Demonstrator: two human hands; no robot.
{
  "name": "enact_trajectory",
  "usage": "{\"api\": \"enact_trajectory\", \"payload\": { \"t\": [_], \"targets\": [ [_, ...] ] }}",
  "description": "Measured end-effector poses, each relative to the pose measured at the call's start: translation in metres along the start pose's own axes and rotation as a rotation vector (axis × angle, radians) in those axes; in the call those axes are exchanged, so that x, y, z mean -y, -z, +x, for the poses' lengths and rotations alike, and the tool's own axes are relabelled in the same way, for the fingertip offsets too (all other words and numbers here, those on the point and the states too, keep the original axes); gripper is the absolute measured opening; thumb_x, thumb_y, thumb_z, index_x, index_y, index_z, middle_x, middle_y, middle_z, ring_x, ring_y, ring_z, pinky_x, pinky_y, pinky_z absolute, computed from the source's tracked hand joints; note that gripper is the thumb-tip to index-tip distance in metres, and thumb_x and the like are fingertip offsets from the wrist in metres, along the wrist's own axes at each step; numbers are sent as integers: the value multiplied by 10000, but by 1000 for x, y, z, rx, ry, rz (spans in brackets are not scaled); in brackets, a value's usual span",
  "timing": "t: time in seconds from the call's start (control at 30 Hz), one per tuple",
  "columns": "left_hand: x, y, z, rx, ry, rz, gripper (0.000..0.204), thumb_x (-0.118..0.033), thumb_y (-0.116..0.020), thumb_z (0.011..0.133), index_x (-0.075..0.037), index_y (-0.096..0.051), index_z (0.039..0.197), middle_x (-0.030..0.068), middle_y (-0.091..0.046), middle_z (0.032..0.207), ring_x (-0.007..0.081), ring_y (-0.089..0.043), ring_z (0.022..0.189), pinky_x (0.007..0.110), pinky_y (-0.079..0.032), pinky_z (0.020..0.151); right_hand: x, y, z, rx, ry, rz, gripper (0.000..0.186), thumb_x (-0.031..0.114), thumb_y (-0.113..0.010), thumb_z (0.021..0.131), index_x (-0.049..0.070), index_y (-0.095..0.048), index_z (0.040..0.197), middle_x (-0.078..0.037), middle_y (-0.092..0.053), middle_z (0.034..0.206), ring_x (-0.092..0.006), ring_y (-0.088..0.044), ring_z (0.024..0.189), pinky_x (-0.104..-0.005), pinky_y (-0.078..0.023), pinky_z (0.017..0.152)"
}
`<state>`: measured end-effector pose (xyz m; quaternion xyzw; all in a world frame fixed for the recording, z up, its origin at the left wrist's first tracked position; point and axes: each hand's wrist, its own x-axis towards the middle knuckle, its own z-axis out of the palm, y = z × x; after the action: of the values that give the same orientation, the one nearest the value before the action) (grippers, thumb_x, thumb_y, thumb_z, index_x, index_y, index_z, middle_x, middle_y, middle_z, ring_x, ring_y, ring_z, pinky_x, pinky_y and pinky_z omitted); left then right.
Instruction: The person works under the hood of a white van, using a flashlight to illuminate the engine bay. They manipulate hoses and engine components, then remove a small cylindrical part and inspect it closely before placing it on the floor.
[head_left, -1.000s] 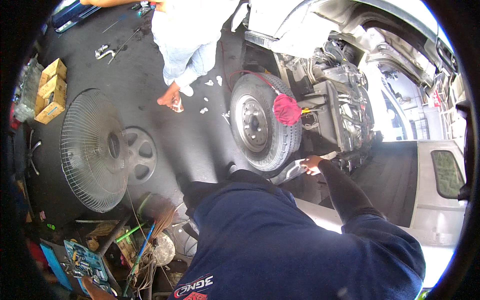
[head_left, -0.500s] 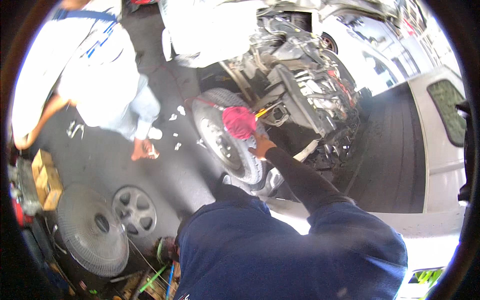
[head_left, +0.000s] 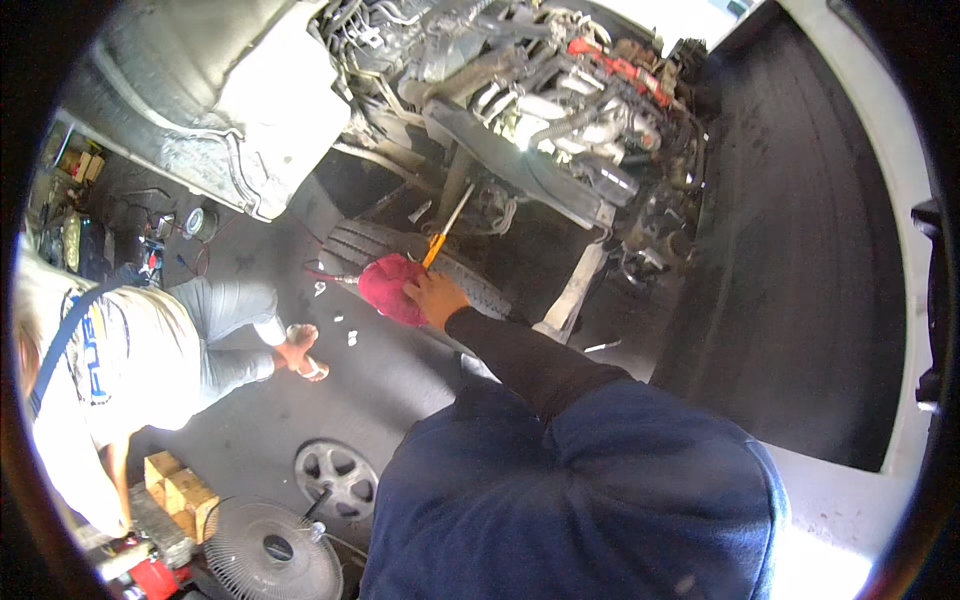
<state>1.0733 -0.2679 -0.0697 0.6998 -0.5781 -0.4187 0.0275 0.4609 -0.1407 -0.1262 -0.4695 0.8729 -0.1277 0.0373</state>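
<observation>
Head camera view showed us our right hand (head_left: 436, 300) with its fingers bent over the near edge of a crumpled red cloth (head_left: 388, 290); we could not tell whether they gripped it. Half a second earlier they were at the tread beside it; now they lay on it, so the cloth had become the thing handled. We saw no left hand. We counted one cloth, under the fingertips; one tyre (head_left: 375, 243), beneath the hand; one orange-handled tool (head_left: 434, 250), just beyond; one wheel cover (head_left: 338, 480), one fan (head_left: 272, 572) and one co-worker (head_left: 150, 345), all to its left.
</observation>
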Motion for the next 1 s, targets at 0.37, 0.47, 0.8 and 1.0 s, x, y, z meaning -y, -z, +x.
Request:
{"api": "enact_trajectory", "payload": {
  "t": [0.37, 0.47, 0.8, 1.0],
  "targets": [
    [-103, 24, 85, 3, 185, -41, 382, -189, -761, 1002, -35, -704, 1347, 178, -669, 1442, 340, -658, 1266, 524, -570, 1034, -5, -15, 12, -171, -40, 300, 215, 218, -559, 1037, 172, -662, 1220, -97, -720, 1052, -325, -729, 1036, -491, -613, 874],
    [-152, 16, 117, 29, 67, -48, 369, -156, -768, 1012, -48, -707, 1360, 170, -668, 1461, 328, -664, 1266, 517, -573, 1035, -7, 2, 13, -244, -39, 364, 238, 195, -597, 1009, 144, -650, 1236, -115, -713, 1052, -342, -729, 1018, -493, -607, 882],
    [-380, -164, 119, 822, -915, 291, 384, -165, -686, 1063, 56, -645, 1374, 186, -702, 1349, 270, -696, 1227, 393, -541, 1059, 33, 74, 20, -383, -531, 737, 182, 193, -700, 1038, 58, -615, 1126, -184, -734, 994, -381, -749, 979, -505, -586, 865],
    [-472, -241, 129, 778, -1753, 659, 255, -180, -696, 1031, -53, -699, 1253, 72, -719, 1032, 211, -693, 1010, 362, -562, 829, 70, 91, 22, -143, -639, 1383, 259, 259, -719, 1065, 43, -669, 1196, -134, -743, 990, -259, -729, 832, -426, -596, 788]
  ]
}}
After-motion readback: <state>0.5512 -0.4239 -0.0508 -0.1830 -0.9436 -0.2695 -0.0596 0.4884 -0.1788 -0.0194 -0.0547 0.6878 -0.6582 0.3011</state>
